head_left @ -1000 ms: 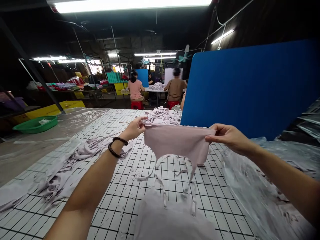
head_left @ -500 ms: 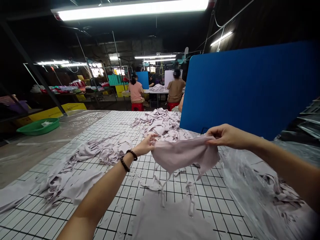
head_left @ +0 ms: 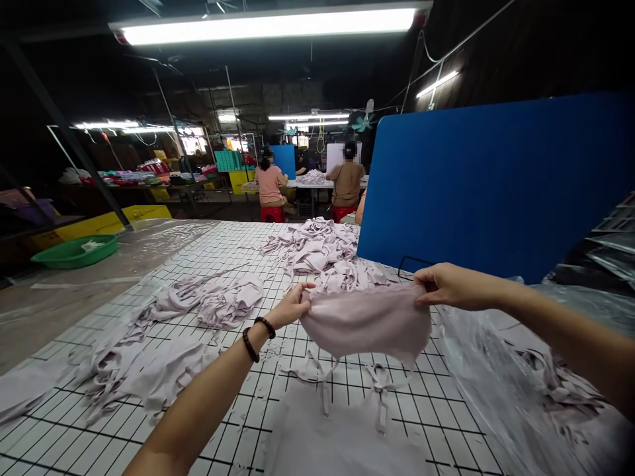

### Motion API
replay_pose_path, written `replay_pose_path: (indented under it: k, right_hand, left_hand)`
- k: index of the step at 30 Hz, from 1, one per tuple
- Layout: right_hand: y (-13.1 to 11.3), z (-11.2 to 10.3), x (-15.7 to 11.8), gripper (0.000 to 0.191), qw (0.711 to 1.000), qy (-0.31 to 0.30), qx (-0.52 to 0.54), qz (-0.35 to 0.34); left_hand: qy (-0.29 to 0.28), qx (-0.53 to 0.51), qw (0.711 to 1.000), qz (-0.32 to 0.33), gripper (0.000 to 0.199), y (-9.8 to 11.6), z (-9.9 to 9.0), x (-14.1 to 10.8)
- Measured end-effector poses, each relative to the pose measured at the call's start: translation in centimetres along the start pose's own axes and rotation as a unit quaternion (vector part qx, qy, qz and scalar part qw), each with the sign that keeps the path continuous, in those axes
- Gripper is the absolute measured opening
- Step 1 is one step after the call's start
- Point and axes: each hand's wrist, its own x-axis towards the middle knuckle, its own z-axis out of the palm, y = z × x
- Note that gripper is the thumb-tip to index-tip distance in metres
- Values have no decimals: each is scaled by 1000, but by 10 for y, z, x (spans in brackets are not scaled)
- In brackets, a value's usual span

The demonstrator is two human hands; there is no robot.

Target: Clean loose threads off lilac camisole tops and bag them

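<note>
A pale lilac garment (head_left: 367, 322) is stretched sideways above the table, its wavy top edge nearly level and thin strap-like strips near its lower edge. My left hand (head_left: 296, 304), with dark beads at the wrist, pinches its left upper corner. At the opposite upper corner, the thumb and fingers of my right hand (head_left: 436, 285) grip the cloth. Below, a lilac camisole (head_left: 342, 433) with thin straps lies flat on the table, partly cut off by the bottom of the view.
White grid-patterned table (head_left: 238, 390) carries a far heap of lilac garments (head_left: 317, 244) and a left pile (head_left: 163, 370). A blue board (head_left: 476, 185) stands behind my right hand. Clear plastic (head_left: 476, 370) covers cloth at right. A green basin (head_left: 74, 252) sits left; people sit further back.
Between my hands the garment has been pulled flatter and its folded right end has opened out. Both hands sit slightly lower in view.
</note>
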Motion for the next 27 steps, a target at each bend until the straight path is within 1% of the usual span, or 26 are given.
replay_pose_path:
  k: [3, 6, 10, 13, 16, 19, 21, 23, 25, 27]
  right_hand:
    - [1, 1, 0, 37, 1000, 12, 21, -3]
    - [3, 2, -1, 42, 999, 6, 45, -2]
    - [2, 1, -4, 46, 998, 7, 58, 0]
    - [2, -2, -5, 48, 998, 24, 65, 1]
    - [7, -4, -6, 48, 996, 43, 76, 13]
    - [21, -5, -4, 46, 993, 50, 99, 42]
    - [32, -7, 1, 44, 987, 48, 140, 65]
    - [43, -12, 8, 42, 975, 61, 198, 80]
    - [54, -21, 18, 40, 957, 115, 252, 84]
    - [64, -35, 30, 42, 934, 194, 285, 91]
  left_hand:
    - [15, 9, 1000, -7, 43, -8, 0, 0]
    - [34, 83, 996, -5, 42, -10, 0, 0]
    - [40, 176, 983, 24, 46, -5, 2, 0]
    - [44, 211, 976, 42, 50, -1, 4, 5]
    - [64, 235, 969, 50, 50, 6, 2, 16]
    - [86, 301, 947, 68, 49, 22, -6, 35]
    - [111, 361, 923, 74, 49, 38, -14, 55]
    - [138, 392, 907, 71, 44, 56, -22, 78]
    - [159, 400, 900, 73, 37, 76, -30, 104]
    - [177, 400, 895, 81, 33, 97, -38, 128]
